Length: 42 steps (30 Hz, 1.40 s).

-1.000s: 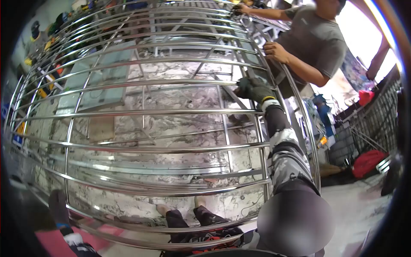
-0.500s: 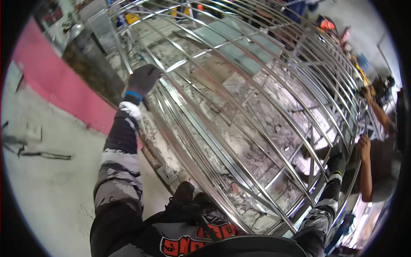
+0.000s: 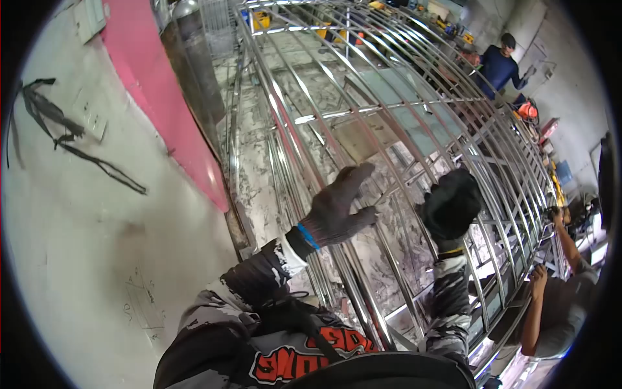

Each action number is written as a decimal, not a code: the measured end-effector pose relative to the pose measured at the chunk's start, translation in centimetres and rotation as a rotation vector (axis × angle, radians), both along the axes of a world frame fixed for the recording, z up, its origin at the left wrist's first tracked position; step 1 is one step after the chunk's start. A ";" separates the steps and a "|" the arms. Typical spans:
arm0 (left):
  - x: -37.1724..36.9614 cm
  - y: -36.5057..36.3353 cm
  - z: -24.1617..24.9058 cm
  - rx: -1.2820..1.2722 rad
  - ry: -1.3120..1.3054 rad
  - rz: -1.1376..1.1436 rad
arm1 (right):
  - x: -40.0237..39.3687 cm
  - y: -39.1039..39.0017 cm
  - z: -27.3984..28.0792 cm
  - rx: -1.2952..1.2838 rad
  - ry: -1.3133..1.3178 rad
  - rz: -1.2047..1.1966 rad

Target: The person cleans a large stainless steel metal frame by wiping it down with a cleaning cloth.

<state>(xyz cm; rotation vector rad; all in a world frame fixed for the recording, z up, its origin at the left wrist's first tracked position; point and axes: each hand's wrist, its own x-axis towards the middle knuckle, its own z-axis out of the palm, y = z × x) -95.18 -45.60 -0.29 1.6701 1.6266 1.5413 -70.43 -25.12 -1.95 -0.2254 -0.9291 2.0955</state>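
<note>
A large frame of shiny metal tubes (image 3: 396,264) stretches across the middle of the view, its long bars joined by crossbars. Over its near left part is my left hand (image 3: 340,206) in a dark grey glove, thumb and fingers spread, holding nothing. My right hand (image 3: 451,206), in a black glove, is raised over the bars just to the right of it. Its fingers look curled in, and I cannot tell what, if anything, is inside them.
A pink panel (image 3: 162,97) and a metal cylinder (image 3: 194,45) stand at left by the pale wall (image 3: 84,259). One person (image 3: 562,311) has hands at the frame's right edge; another person (image 3: 499,68) is at the back. Loose metal tubes (image 3: 275,162) lie below the frame.
My left hand has let go of the frame's left bar and moved right. My right hand has left the right side and come up toward the middle. The view has shifted; another person shows at the back.
</note>
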 end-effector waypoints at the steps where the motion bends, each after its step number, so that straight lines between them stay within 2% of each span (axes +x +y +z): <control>1: 0.6 0.3 -0.9 0.163 -0.046 0.009 | -2.1 -1.0 -0.9 -0.049 -0.032 0.054; 2: 1.2 0.4 -1.2 0.146 -0.071 0.016 | -3.2 -2.0 -2.2 -0.104 -0.070 0.103; 3: 1.4 0.9 -1.3 0.078 0.012 0.085 | -5.0 -3.1 -2.2 0.101 -0.163 0.118; 4: 1.4 1.3 -1.3 0.014 0.102 0.154 | -6.2 -4.4 -1.7 0.617 -0.380 0.046; 5: 1.7 1.2 0.0 -0.106 0.093 0.186 | -7.0 -5.9 -0.2 1.241 -0.591 -0.138; 6: 1.4 1.6 0.3 -0.180 0.086 0.130 | -7.8 -7.2 1.0 1.591 -0.644 -0.244; 8: 0.5 2.3 -0.2 -0.262 0.065 0.065 | -9.4 -10.3 2.4 0.722 -0.251 0.139; 10: -0.6 3.1 -2.1 -0.146 0.090 0.093 | -9.6 -12.1 2.5 -0.186 0.142 0.424; 11: -0.8 2.9 -1.7 -0.156 0.086 0.077 | -9.0 -11.8 1.8 -0.197 0.140 0.408; 13: -1.2 2.7 -0.4 -0.201 -0.182 -0.027 | -7.5 -10.6 0.1 0.055 -0.165 0.320; 14: -1.9 4.0 -1.5 -0.214 -0.201 -0.055 | -8.2 -11.3 0.9 0.059 -0.044 0.382; 15: -2.5 4.9 -1.9 -0.227 -0.219 -0.083 | -8.1 -11.5 0.5 0.051 -0.042 0.360; 16: -3.5 5.5 -2.3 -0.113 -0.121 -0.122 | -7.9 -11.5 -0.1 0.190 -0.206 0.233; 17: -4.4 5.5 -2.2 0.005 -0.026 -0.156 | -8.6 -13.0 1.6 0.178 -0.252 0.168; 19: -6.6 2.9 2.9 -0.067 -0.221 0.116 | -8.9 -14.4 3.1 0.161 -0.297 0.093; 20: -10.1 2.6 2.3 0.000 -0.274 0.181 | -8.3 -14.3 2.7 0.261 -0.430 0.021; 21: -13.2 1.4 2.5 0.130 -0.188 0.337 | -7.8 -14.1 2.4 0.363 -0.559 -0.052; 22: -15.5 -0.1 3.1 0.118 -0.256 0.465 | -7.6 -14.0 1.9 0.426 -0.568 -0.128; 23: -18.2 -1.5 2.6 0.170 -0.135 0.591 | -7.5 -14.3 1.9 0.424 -0.561 -0.136; 25: -23.7 -2.6 -1.6 0.113 -0.002 0.910 | -7.6 -15.0 2.4 0.593 -0.698 -0.092; 27: -20.8 -3.2 -3.6 -0.037 -0.160 0.790 | -8.3 -18.2 2.0 0.949 -0.960 -0.129; 28: -19.3 -3.3 -4.5 -0.118 -0.233 0.736 | -8.4 -18.6 -0.5 0.992 -0.827 -0.018; 29: -19.9 -1.9 -10.2 -0.092 -0.221 0.674 | -9.0 -18.8 2.3 1.258 -1.086 0.165; 31: -14.7 0.4 -12.6 -0.239 -0.549 0.444 | -10.0 -19.1 3.2 1.283 -1.243 0.199; 32: -12.5 1.1 -12.8 -0.206 -0.708 0.348 | -10.1 -19.2 2.1 1.332 -1.269 0.177; 34: -12.4 0.9 -14.1 -0.044 -1.104 -0.107 | -10.1 -19.3 2.1 1.340 -1.291 0.178; 35: -13.8 0.5 -15.6 0.085 -1.319 -0.483 | -10.0 -19.2 2.1 1.324 -1.281 0.194; 37: -14.4 1.6 -18.8 -0.113 -1.370 0.114 | -9.9 -19.5 2.6 1.304 -1.295 0.182; 38: -15.2 2.0 -22.3 -0.166 -1.112 0.065 | -9.9 -19.4 3.1 1.289 -1.302 0.188; 39: -12.3 2.4 -21.1 -0.176 -1.132 0.234 | -9.8 -19.4 3.6 1.270 -1.307 0.195; 41: -11.6 2.3 -21.0 -0.191 -1.361 0.158 | -9.8 -19.5 4.1 1.236 -1.357 0.195; 42: -8.9 1.8 -17.1 -0.213 -1.306 0.297 | -9.8 -19.6 3.5 1.210 -1.306 0.135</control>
